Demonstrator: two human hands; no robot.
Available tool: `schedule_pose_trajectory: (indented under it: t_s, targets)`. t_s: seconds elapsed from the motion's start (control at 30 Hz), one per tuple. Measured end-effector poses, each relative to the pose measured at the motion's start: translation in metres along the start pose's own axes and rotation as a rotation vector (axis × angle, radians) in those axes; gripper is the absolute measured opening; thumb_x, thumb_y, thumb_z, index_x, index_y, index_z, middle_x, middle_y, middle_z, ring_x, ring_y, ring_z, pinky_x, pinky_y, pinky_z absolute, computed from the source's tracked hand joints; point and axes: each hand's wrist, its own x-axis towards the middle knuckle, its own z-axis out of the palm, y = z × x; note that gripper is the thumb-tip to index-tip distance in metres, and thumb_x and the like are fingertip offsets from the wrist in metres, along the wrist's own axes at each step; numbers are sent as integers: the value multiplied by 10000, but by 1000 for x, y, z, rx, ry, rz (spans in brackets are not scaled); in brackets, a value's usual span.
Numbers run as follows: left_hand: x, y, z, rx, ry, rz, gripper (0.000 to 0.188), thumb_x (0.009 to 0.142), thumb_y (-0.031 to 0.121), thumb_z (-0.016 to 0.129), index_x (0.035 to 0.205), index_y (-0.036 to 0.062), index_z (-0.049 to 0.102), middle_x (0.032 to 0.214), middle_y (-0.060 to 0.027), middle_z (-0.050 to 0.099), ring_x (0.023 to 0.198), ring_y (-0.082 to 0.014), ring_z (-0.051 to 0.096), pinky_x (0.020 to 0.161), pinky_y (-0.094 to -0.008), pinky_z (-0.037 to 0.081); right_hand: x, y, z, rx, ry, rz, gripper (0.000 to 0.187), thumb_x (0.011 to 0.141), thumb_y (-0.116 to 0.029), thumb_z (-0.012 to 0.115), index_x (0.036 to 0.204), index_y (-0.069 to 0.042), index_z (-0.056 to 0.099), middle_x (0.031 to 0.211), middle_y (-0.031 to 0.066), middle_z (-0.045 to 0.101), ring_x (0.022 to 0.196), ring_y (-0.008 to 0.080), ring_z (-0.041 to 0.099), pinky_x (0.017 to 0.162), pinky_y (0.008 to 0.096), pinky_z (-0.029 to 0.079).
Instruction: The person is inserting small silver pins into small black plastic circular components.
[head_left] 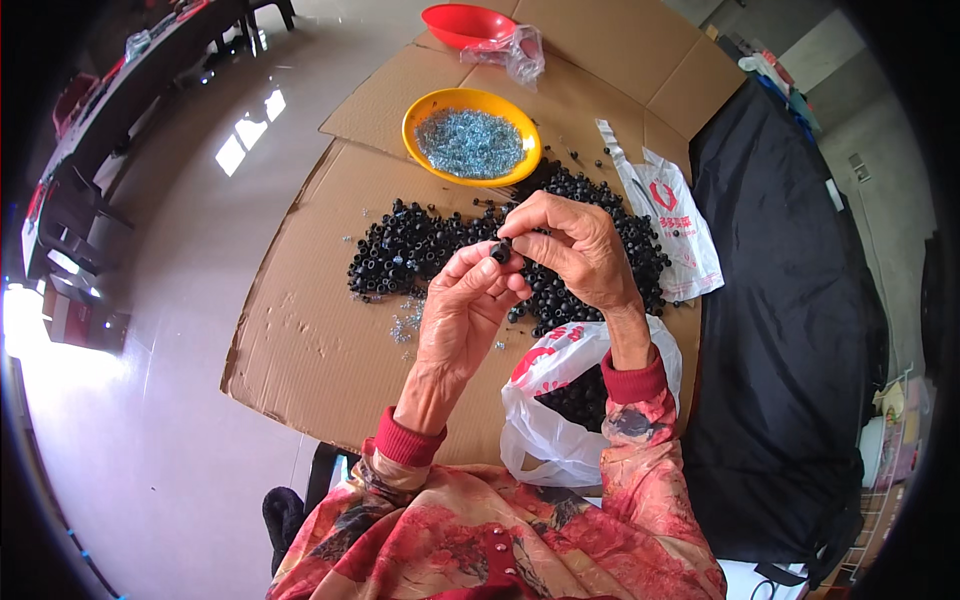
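My left hand point(462, 310) pinches a small black ring-like plastic part point(501, 253) between thumb and fingers, its round opening showing. Against the top of that part, the thumb and forefinger of my right hand point(585, 255) are pressed together; anything tiny between them is hidden. Beneath both hands spreads a heap of similar black parts point(410, 245) on a cardboard sheet point(310, 345). Beyond the heap, a yellow plate point(409, 140) holds many tiny clear bluish pieces point(468, 140). Under my right wrist an open white plastic bag point(525, 425) contains more black parts point(575, 400).
A red bowl point(455, 22) with a crumpled clear bag point(522, 55) stands at the far end. To the right of the heap lies a flat white bag point(685, 220), beside a large black cloth cover point(780, 330). Loose clear pieces point(405, 325) dot the cardboard.
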Motion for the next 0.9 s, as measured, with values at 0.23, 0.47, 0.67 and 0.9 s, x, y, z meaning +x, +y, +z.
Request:
schedule_pose_trajectory:
  t_s: [0.23,0.47,0.67,0.9]
  targets:
    - [0,0,1,10,-1,13,146,844,47,570,989,31,577,919,-136,632,777,-193,625,762,-355,512,-1,-3,-2,-150,35,-88,77,778,-22,606,852,-1,611,775,78,616,701,146,611,624,257,485]
    - [-2,-2,1,-12,6,26,153,842,39,568,994,34,578,941,-132,629,813,-187,621,780,-349,507,-13,-9,7,-408,99,-237,228,685,-22,663,900,-10,587,855,119,597,777,245,606,706,328,491]
    - [1,-8,-2,31,47,-18,180,849,82,566,1021,29,570,1003,-90,620,898,-148,593,853,-341,450,-20,0,12,-539,173,-298,289,646,-2,675,915,-20,571,916,119,564,833,278,563,751,356,477]
    - [0,-7,-1,23,74,-41,214,835,120,589,1030,36,561,1005,-77,619,918,-169,589,877,-357,437,-19,8,15,-614,202,-416,339,628,24,689,942,-38,577,906,112,586,773,248,587,684,319,497]
